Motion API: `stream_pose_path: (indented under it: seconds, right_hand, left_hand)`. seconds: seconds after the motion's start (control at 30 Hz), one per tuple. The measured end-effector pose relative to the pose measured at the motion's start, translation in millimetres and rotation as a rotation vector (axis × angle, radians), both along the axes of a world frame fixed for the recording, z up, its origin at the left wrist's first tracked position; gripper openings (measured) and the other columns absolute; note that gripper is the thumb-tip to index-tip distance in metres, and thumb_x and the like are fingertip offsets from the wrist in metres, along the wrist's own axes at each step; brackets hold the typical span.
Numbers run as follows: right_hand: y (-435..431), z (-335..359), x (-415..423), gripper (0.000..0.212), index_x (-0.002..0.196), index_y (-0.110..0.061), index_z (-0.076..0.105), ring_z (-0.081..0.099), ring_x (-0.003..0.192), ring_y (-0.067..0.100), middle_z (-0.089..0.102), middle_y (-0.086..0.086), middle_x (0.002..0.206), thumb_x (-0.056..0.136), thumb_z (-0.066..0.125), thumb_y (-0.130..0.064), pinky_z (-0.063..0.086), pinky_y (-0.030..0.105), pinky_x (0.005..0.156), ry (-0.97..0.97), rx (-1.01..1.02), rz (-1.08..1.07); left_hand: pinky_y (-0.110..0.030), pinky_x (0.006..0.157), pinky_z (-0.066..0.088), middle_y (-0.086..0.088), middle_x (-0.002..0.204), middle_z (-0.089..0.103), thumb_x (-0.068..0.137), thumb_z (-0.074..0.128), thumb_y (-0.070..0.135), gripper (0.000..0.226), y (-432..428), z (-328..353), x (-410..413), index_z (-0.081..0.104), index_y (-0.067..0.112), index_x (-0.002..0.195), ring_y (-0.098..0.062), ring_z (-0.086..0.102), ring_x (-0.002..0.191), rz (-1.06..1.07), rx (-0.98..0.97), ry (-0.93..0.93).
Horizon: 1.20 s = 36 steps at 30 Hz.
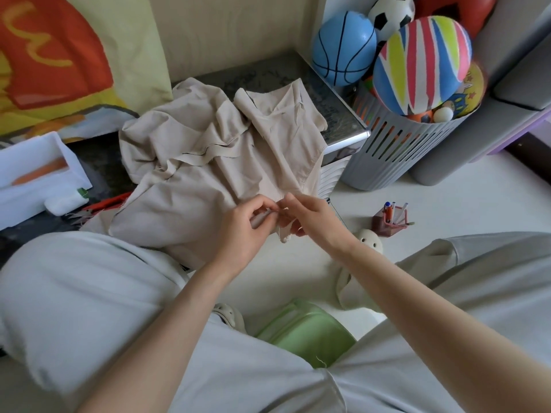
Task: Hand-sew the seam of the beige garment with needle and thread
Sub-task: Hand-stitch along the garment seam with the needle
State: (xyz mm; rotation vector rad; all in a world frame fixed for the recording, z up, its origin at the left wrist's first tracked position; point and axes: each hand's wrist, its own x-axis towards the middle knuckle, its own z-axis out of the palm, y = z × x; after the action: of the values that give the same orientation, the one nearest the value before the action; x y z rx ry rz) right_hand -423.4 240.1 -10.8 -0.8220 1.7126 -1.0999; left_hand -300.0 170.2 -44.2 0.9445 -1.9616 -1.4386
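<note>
Stitching is judged to be under way at one short stretch of edge only. The beige garment [208, 162] is found crumpled on the dark counter [337, 105], spreading from the centre of the view toward 12 o'clock, with its near corner drawn off the counter edge toward the person's lap. That corner is pinched by the left hand [241, 231], fingers curled round a fold of cloth. The same edge is pinched from the 3 o'clock side by the right hand [310, 219], fingertips meeting those of the left; a short tail of fabric hangs below them. Neither needle nor thread can be made out between the fingers, so it cannot be told whether either is held. No finished line of stitches can be confirmed. Raw, frayed edges are noted further up the garment, toward 11 o'clock, and most of the seam is therefore judged still to be sewn. A white box [35, 174] is noted at 9 o'clock, a slatted basket [387, 150] of balls at 2 o'clock and a pen holder [390, 222] on the floor at 3 o'clock.
</note>
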Motion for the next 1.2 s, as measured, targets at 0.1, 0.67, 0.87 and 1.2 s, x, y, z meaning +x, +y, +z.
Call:
stream_pose_path:
  seconds: [0.1, 0.67, 0.87, 1.2]
  right_hand:
    - [-3, -1, -5, 0.022, 0.082, -0.008, 0.066, 0.043, 0.053, 0.015, 0.058, 0.015, 0.069, 0.096, 0.049, -0.014, 0.035, 0.021, 0.054, 0.057, -0.006, -0.004]
    - [-18, 3, -31, 0.023, 0.078, -0.014, 0.04, 0.038, 0.042, 0.004, 0.037, -0.006, 0.055, 0.099, 0.036, -0.007, 0.048, 0.019, 0.051, -0.288, -0.132, -0.376]
    - [6, -40, -40, 0.019, 0.079, -0.018, 0.044, 0.034, 0.054, 0.01, 0.037, -0.005, 0.063, 0.098, 0.04, -0.02, 0.032, 0.027, 0.054, 0.073, 0.104, -0.298]
    - [42, -69, -21, 0.006, 0.087, -0.021, 0.056, 0.031, 0.045, 0.006, 0.03, -0.012, 0.046, 0.09, 0.06, -0.018, 0.026, 0.019, 0.051, 0.202, 0.101, -0.081]
  left_hand:
    - [-0.025, 0.071, 0.052, 0.002, 0.074, 0.066, 0.086, 0.062, -0.002, 0.022, 0, 1, 1, 0.062, 0.018, 0.077, -0.009, 0.063, 0.07, -0.014, 0.007, 0.009]
    - [-0.008, 0.064, 0.041, -0.017, 0.074, 0.06, 0.084, 0.061, -0.006, 0.01, -8, -19, 3, 0.06, 0.001, 0.077, -0.001, 0.05, 0.063, 0.06, 0.124, -0.071]
    - [-0.008, 0.063, 0.04, -0.002, 0.071, 0.058, 0.086, 0.061, -0.001, 0.019, -8, -23, -8, 0.058, 0.014, 0.075, 0.001, 0.051, 0.064, 0.072, 0.109, -0.088]
    - [-0.007, 0.061, 0.04, 0.003, 0.067, 0.056, 0.087, 0.06, -0.001, 0.021, -3, -23, -4, 0.057, 0.016, 0.075, 0.004, 0.051, 0.061, 0.053, 0.132, -0.094]
